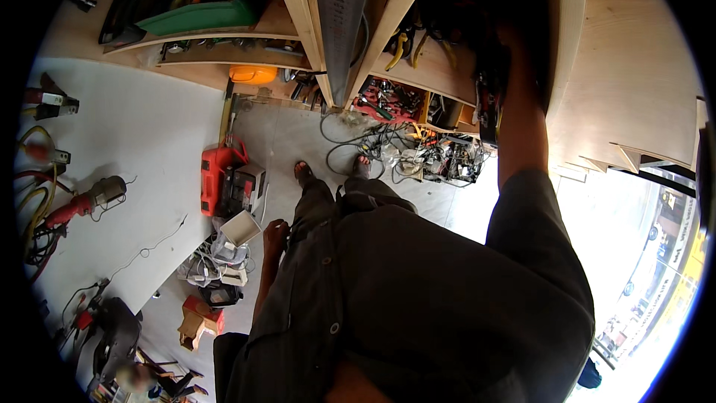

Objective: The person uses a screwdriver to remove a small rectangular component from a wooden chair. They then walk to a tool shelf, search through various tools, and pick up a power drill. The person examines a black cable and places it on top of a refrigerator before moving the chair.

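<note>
My left hand (276, 234) hangs low by my side, its fingers curled closed. Whether anything is inside it is hidden. On the right, my arm stretches forward into a wooden shelf compartment, where my right hand (512, 36) fades into deep shadow and its fingers cannot be made out. Close to that forearm is a dark bunch of tools (488, 93). Left of it in the same compartment lie yellow-handled pliers (398, 52). Beneath stands a red tray (388, 99) packed with small tools.
A steel ruler (339, 15) stands upright along the shelf divider. Tangled cables (440, 155) spread over the floor by my feet. A red case (216, 179), a white box (240, 229) and a cardboard box (195, 322) stand left. A green bin (201, 16) sits on the upper shelf.
</note>
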`<state>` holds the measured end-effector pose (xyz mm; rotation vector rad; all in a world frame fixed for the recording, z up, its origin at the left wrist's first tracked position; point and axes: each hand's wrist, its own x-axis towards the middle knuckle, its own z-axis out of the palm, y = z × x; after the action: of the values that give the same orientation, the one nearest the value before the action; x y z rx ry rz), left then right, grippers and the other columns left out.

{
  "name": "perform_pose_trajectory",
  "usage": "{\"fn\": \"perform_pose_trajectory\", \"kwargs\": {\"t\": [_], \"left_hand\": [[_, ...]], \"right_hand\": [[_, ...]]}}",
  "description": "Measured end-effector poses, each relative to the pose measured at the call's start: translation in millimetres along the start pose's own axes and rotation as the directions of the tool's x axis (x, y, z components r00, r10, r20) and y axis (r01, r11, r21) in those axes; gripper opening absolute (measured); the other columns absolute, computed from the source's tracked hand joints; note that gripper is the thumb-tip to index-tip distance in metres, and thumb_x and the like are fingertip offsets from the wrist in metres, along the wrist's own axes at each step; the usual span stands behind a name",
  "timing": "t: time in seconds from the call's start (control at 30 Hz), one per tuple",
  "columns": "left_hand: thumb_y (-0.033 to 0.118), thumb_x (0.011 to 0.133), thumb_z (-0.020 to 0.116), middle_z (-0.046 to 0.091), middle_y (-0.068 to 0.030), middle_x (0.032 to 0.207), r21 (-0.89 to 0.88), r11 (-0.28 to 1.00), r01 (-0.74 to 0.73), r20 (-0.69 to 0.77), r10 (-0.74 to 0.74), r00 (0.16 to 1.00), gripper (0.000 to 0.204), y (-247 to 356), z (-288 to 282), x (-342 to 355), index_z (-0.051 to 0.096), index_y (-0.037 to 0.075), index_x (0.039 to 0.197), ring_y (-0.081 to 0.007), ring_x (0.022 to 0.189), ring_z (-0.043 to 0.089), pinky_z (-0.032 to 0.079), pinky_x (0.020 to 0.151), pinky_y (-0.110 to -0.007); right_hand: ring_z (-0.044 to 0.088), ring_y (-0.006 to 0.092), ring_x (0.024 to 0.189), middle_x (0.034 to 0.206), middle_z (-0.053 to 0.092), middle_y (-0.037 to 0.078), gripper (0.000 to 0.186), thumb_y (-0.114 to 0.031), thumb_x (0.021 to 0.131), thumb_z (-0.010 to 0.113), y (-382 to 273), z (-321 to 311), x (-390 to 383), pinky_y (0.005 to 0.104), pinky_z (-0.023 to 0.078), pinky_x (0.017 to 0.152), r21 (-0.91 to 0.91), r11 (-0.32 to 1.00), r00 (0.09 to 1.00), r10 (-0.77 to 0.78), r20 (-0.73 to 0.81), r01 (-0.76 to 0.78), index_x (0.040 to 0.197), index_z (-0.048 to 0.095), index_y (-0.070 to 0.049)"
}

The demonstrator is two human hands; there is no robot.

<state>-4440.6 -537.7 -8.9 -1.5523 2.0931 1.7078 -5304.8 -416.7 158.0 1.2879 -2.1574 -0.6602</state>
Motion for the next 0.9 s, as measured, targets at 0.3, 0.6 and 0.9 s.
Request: {"fn": "perform_pose_trajectory", "kwargs": {"t": [0.3, 0.6, 0.9], "left_hand": [[0.028, 0.084, 0.062, 0.070, -0.0174, 0.084, -0.119, 0.975, 0.185, 0.055, -0.180, 0.982, 0.040, -4.3, -3.3, 29.5, 0.064, -0.004, 0.107, -0.0205, 0.075, 0.068, 0.053, 0.065, -0.033], [0.030, 0.085, 0.062, 0.070, -0.0148, 0.087, -0.227, 0.941, 0.250, 0.051, -0.245, 0.968, 0.035, -8.5, -28.2, 34.9, 0.066, -0.001, 0.102, -0.0206, 0.079, 0.069, 0.053, 0.064, -0.033], [0.026, 0.086, 0.059, 0.067, -0.0131, 0.079, 0.174, 0.985, 0.006, 0.039, -0.013, 0.999, 0.027, 1.6, -27.7, 18.7, 0.066, -0.001, 0.085, -0.0219, 0.078, 0.068, 0.052, 0.065, -0.035]], "right_hand": [[0.063, 0.0136, 0.083, 0.097, 0.069, 0.010, 0.046, -0.021, 0.094, 0.063, -73.6, -242.0, -29.9, 0.0303, 0.053, 0.075, 0.776, -0.501, 0.851, 0.134, 0.507, -0.383, 0.135, 0.051, -0.006], [0.063, 0.0154, 0.094, 0.109, 0.069, 0.009, 0.042, -0.025, 0.095, 0.062, -135.9, -249.5, -46.1, 0.0334, 0.051, 0.081, 0.494, -0.857, 0.848, 0.148, 0.509, -0.147, 0.132, 0.054, -0.007], [0.069, 0.0300, 0.091, 0.104, 0.069, 0.021, 0.034, -0.019, 0.090, 0.061, -98.5, -234.7, -101.8, 0.0395, 0.054, 0.078, 0.833, 0.148, 0.735, 0.570, 0.367, -0.532, 0.122, 0.062, -0.007]]}}
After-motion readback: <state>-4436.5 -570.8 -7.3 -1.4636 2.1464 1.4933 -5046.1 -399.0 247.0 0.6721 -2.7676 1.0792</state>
